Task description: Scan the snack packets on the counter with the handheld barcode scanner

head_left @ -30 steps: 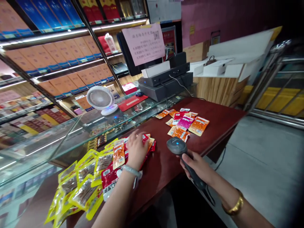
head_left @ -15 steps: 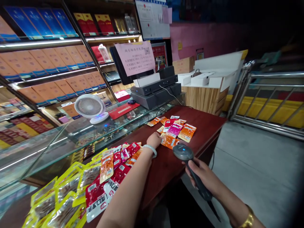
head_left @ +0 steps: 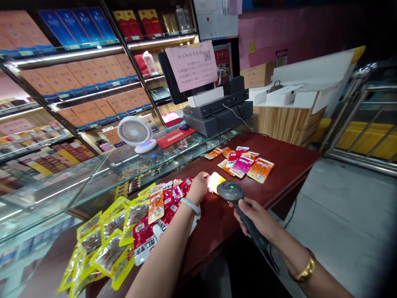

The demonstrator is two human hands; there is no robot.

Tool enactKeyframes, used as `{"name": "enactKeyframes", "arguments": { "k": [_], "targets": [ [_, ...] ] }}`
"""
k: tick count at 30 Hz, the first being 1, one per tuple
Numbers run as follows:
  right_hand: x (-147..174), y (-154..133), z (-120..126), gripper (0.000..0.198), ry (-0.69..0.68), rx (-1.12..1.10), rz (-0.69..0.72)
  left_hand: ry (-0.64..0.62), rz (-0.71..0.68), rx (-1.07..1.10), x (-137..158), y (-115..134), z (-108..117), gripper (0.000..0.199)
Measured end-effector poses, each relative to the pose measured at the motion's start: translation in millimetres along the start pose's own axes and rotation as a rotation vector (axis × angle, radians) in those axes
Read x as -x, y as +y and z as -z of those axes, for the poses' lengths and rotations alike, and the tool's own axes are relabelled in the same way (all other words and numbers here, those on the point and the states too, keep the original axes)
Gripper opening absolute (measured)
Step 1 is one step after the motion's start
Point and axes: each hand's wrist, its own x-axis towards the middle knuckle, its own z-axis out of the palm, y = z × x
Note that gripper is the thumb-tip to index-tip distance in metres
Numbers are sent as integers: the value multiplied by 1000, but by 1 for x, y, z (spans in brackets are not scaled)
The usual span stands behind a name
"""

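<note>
My left hand is closed on the edge of a small snack packet, which is lit bright by the scanner's beam. In my right hand is a dark handheld barcode scanner, its green light on and its head close over the packet. Beyond them lies a loose group of orange, red and magenta snack packets. Left of my left forearm are yellow-edged clear snack packets and red packets, with an orange packet on top.
The dark red tabletop adjoins a glass display counter. A white fan stands on the glass. Behind it are a monitor with a pink notice and a black cash drawer. A metal railing is at right.
My left hand has drawn the packet away from the far group towards the scanner. The scanner's light has turned from blue to green and its beam now shines. My view has shifted.
</note>
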Motion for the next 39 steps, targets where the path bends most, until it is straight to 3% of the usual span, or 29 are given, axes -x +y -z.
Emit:
{"name": "enactKeyframes", "arguments": {
  "k": [3,6,10,13,16,18,21,25,30,34,39],
  "targets": [
    [0,5,-3,51,-15,3,-36,108,5,-90,9,-6,39,11],
    [-1,9,-6,48,-6,12,-70,232,11,-184,21,-15,99,15],
    [-10,12,-13,50,-16,-13,-120,302,111,-384,33,-42,172,20],
    [-19,12,-19,50,-52,-4,-108,289,197,-615,37,-67,198,23],
    [-27,10,-23,52,-90,-12,-85,274,258,-871,40,-78,201,26],
    [-32,9,-23,54,-91,-30,-81,358,229,-1028,41,-73,197,30],
    [-39,8,-21,53,-83,-59,-68,472,76,-1120,29,-51,183,35],
    [-48,8,-14,55,-72,-93,-59,271,-99,-955,-26,-19,140,33],
    [-56,17,-8,56,-90,-222,-71,-13,-129,-795,-119,-5,60,32],
    [-59,27,-5,52,-80,-326,-94,-49,-250,-830,-167,5,6,32],
    [-61,28,-3,53,-145,-392,-75,-52,-249,-905,-198,14,-28,36]
  ]
}}
